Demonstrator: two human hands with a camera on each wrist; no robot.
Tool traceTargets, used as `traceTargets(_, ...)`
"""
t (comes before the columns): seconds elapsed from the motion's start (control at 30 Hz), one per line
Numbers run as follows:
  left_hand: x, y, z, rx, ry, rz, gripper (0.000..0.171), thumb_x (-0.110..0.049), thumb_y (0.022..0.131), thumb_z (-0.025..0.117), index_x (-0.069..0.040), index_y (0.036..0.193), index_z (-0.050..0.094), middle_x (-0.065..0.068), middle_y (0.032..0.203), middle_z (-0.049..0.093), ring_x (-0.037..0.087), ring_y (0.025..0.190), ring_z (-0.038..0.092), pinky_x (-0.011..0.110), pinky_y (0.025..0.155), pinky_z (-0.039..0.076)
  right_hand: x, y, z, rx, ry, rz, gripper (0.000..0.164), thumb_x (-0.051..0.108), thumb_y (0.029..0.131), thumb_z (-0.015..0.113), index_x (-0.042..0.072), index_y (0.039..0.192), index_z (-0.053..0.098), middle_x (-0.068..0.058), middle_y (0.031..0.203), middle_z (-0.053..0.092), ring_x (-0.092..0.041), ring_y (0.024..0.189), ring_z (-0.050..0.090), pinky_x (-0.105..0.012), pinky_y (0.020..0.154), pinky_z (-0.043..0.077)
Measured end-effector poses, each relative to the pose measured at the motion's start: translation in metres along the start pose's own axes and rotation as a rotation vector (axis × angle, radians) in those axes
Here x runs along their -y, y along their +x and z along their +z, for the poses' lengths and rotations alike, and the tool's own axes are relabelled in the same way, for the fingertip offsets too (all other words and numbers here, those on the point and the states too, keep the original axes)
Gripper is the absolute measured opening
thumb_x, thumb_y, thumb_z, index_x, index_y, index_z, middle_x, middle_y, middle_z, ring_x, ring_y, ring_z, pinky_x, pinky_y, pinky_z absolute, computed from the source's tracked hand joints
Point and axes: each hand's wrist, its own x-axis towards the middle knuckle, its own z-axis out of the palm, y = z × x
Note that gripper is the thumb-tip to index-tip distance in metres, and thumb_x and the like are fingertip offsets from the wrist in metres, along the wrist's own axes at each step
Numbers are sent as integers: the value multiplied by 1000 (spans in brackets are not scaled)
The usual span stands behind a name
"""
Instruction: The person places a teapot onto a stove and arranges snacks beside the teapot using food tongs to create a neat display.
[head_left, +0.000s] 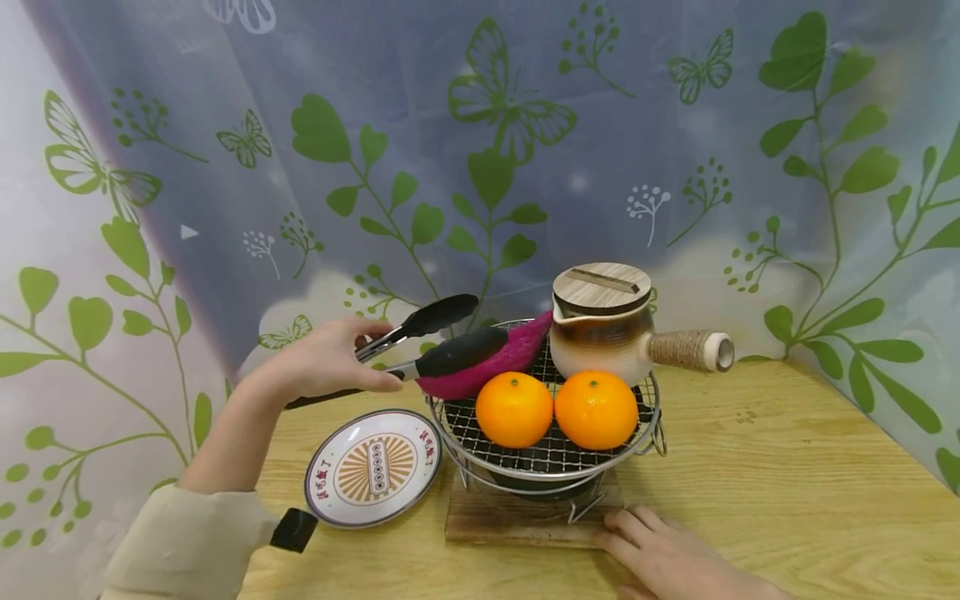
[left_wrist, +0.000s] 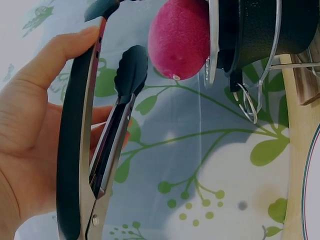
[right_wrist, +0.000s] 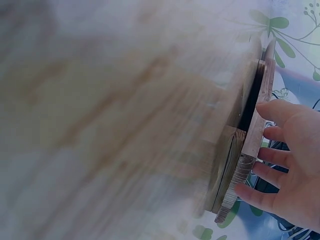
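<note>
My left hand point(head_left: 326, 358) holds a pair of tongs point(head_left: 461, 352) with black tips, its thumb on one arm and its fingers at the other. The tong arms point(left_wrist: 70, 150) stand apart. One black tip overlaps a purple sweet potato point(head_left: 525, 348) in the head view; the left wrist view shows the potato's rounded end point(left_wrist: 177, 42) just beyond the tips. The potato lies on a round wire grill rack point(head_left: 551, 440), behind two oranges point(head_left: 513, 410). Down at the front, my right hand point(head_left: 663, 554) touches the edge of a wooden board point(head_left: 517, 523) with outstretched fingers.
A clay pot point(head_left: 600, 337) with a wooden lid stands on the rack's back right, its rope-wrapped handle point(head_left: 678, 350) sticking out to the right. Left of the grill lies a white patterned plate point(head_left: 330, 454). A printed curtain point(head_left: 420, 108) hangs behind the wooden table point(head_left: 787, 467).
</note>
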Motion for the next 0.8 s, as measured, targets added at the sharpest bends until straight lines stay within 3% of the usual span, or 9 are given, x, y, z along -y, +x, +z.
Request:
traceTargets(0.57, 18, -17, -8, -62, -62, -8, 82, -44, 76, 72, -1, 138, 39, 18, 136, 43, 36, 121, 41, 53, 95, 36, -3, 2, -4, 27, 29, -27, 51, 39, 73, 73, 13, 114, 58, -4, 109, 51, -18, 91, 47, -28, 66, 49)
traceTargets(0.8, 35, -27, -10, -98, -39, -103, 85, -52, 76, 69, -4, 140, 37, 20, 135, 42, 38, 121, 40, 55, 94, 36, -2, 3, -7, 71, 51, -14, 49, 38, 75, 71, 12, 115, 58, -4, 110, 52, -18, 92, 48, -29, 67, 49)
